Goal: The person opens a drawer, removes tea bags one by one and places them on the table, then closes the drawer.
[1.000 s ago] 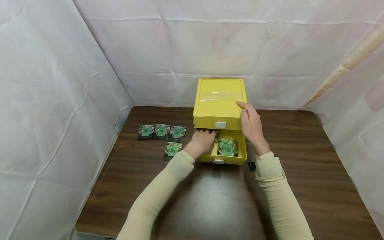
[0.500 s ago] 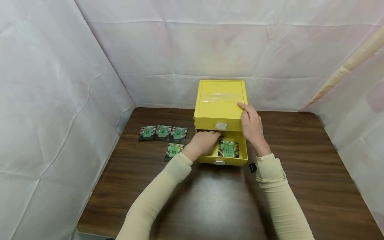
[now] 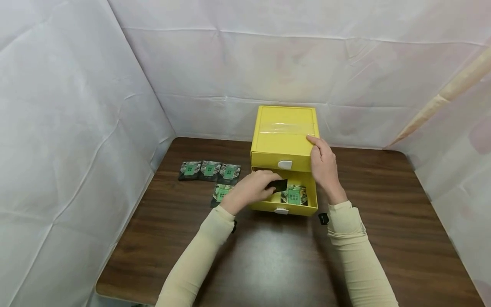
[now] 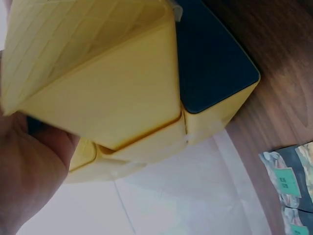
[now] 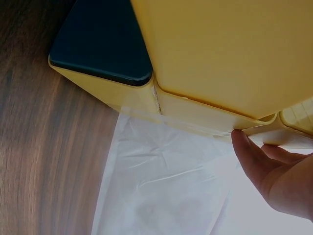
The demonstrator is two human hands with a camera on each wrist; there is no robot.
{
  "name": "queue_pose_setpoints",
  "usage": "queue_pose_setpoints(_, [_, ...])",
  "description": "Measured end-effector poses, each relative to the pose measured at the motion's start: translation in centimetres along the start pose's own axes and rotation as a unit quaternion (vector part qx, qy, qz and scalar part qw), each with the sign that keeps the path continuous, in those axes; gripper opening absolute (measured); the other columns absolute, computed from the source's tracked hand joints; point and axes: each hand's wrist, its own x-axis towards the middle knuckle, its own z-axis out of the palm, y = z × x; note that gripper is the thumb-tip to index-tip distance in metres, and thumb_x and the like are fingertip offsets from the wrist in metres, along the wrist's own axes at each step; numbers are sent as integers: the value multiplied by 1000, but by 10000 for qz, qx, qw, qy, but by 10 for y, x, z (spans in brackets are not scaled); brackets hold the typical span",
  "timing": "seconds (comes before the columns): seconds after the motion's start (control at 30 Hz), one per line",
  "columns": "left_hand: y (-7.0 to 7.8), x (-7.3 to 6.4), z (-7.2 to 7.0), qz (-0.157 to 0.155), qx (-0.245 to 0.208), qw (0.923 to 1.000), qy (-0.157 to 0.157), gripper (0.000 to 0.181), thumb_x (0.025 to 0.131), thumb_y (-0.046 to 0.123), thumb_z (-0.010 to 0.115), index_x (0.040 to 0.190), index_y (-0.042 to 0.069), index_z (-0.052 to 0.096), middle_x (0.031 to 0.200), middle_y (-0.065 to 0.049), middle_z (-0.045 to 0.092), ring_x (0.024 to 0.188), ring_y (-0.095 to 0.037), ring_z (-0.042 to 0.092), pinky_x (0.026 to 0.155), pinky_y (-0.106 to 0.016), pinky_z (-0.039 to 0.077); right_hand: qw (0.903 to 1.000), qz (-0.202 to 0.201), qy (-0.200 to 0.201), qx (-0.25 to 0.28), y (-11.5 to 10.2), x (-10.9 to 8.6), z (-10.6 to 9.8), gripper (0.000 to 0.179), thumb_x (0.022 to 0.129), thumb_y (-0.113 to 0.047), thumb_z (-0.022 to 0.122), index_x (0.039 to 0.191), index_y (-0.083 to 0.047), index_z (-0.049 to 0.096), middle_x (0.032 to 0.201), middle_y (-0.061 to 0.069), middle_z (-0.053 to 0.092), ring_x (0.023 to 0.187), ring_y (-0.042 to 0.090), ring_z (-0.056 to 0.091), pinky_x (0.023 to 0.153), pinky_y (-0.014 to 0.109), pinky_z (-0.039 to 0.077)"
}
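A: What is the left hand (image 3: 249, 188) gripping?
B: It's pinching a dark packet (image 3: 279, 186) between thumb and fingers, over the open lower drawer (image 3: 262, 207). The packet is pointing toward three o'clock from the hand. The fingers are covering its other end, and only a plain dark face is showing.

A: And the right hand (image 3: 324, 168)?
B: It's clasping nothing. Its fingers are lying fairly straight, resting against the yellow box (image 3: 285, 121) between three and four o'clock.

A: What else is lying about?
B: A green-labelled packet (image 3: 294, 196) is lying toward three o'clock inside the drawer. I can't tell whether the dark one is touching it. On the surface (image 3: 383, 213), a row of three packets (image 3: 209, 170) is lying between nine and ten o'clock from the drawer, with a fourth packet (image 3: 220, 192) at nine, partly hiding behind the left wrist.

A: What are the wrist views adding?
B: The left one is showing a dark side panel (image 4: 220, 63) that the head view isn't revealing, but the drawer is hiding the left fingertips. The right one is showing a fingertip (image 5: 239, 139) touching the box's edge; the picture's border at four o'clock is cutting that hand off.
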Motion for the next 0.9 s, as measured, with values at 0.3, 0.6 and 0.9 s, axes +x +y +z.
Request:
queue_pose_setpoints(0.3, [3,-32,-12,378,-938,9839,1474,29,89,9,71,115,8,59,107,-4,67,82,-10,63,75,-25,52,10000,16,67,-10,3,0,-4,47,104,-31,28,138,-18,57,143,-3,48,129,18,43,97,47,38])
queue_pose_setpoints(0.6, [-29,-88,-28,316,-1899,9122,3617,20,80,-1,78,99,4,76,92,-7,71,67,-11,63,52,-22,49,9999,16,97,-23,2,5,-8,47,104,-31,27,137,-18,58,144,-3,47,135,19,37,103,48,35])
queue_pose_setpoints(0.9, [-58,-115,-17,-555,-1507,9074,3884,21,88,-2,69,108,0,73,94,-9,63,65,-15,55,52,-20,45,9999,-13,101,-13,3,3,-11,47,104,-31,27,137,-17,57,144,-2,47,138,15,32,106,47,32])
